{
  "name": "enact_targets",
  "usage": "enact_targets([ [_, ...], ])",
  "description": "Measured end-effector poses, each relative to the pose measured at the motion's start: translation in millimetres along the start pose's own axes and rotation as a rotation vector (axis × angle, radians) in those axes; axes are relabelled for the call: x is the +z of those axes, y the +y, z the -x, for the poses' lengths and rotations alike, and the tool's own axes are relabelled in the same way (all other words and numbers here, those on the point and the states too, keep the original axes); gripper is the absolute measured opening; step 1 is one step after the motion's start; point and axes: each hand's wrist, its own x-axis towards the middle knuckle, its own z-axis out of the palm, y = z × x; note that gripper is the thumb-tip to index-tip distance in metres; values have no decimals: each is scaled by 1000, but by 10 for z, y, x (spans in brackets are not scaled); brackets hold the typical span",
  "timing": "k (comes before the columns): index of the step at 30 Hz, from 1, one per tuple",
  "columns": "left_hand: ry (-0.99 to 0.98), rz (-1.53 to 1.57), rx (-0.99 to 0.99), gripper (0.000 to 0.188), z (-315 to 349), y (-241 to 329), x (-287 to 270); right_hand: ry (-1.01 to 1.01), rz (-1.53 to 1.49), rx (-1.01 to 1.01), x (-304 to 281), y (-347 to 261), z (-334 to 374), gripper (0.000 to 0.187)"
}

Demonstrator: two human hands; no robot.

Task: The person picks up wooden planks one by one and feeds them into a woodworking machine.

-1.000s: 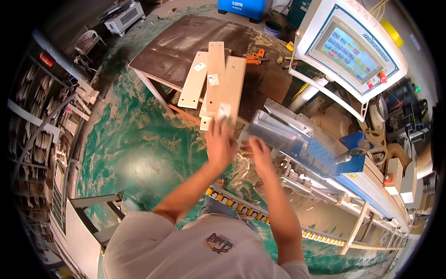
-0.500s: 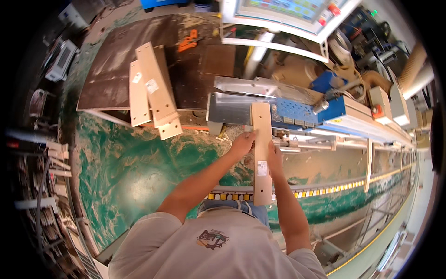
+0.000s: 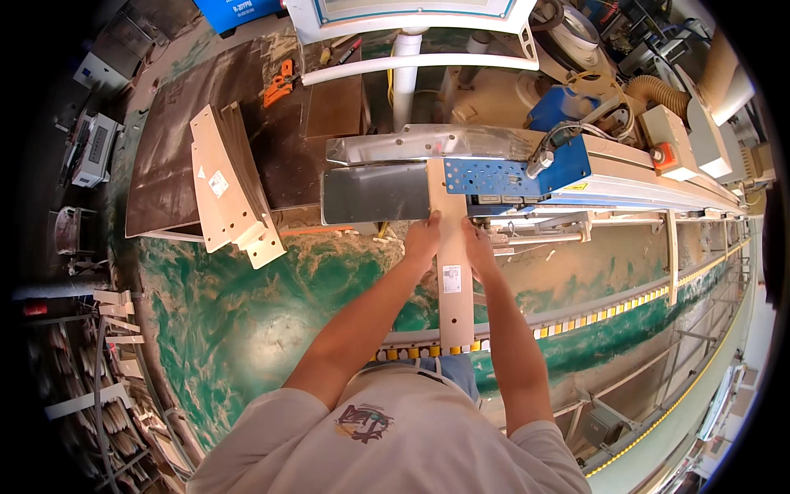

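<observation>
A long pale wooden board (image 3: pixel 452 241) with a white label and a hole near its close end lies lengthwise in front of me. My left hand (image 3: pixel 423 239) grips its left edge, and my right hand (image 3: pixel 478 244) is closed on the right edge. The board's far end rests on the dark metal plate (image 3: pixel 374 196) of a machine. That end touches or lies just beside the blue perforated plate (image 3: pixel 485 176); which of the two I cannot tell. The near end reaches over the yellow-and-white roller track (image 3: pixel 407 353) close to my waist.
Several similar boards (image 3: pixel 222 156) are stacked on a dark tabletop (image 3: pixel 169 148) at left, beside an orange tool (image 3: pixel 280 83). A white-framed panel (image 3: pixel 411 16) stands at the back. A red button (image 3: pixel 658 155) sits on the machine's right side. Sawdust covers parts of the green floor (image 3: pixel 239 321).
The board's far end has moved forward, up to the blue perforated plate, with both hands still on it. My view has shifted, so the machine and stack appear further left.
</observation>
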Motion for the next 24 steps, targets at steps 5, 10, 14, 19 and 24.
enact_targets([
  [5, 89, -89, -32, 60, 88, 66, 127, 90, 253, -153, -114, 41, -210, 58],
  [10, 90, 5, -80, 61, 217, 212, 485, 65, 279, -278, -480, -15, -262, 60],
  [14, 80, 42, -90, 58, 302, 324, 1027, 96, 330, -239, -1007, -113, -351, 62],
  [19, 5, 76, -85, 56, 260, 349, 1483, 112, 295, -218, -1501, -238, -425, 64],
  [24, -47, 208, -124, 56, 306, 431, 1953, 111, 279, -194, -1983, -373, -470, 62],
])
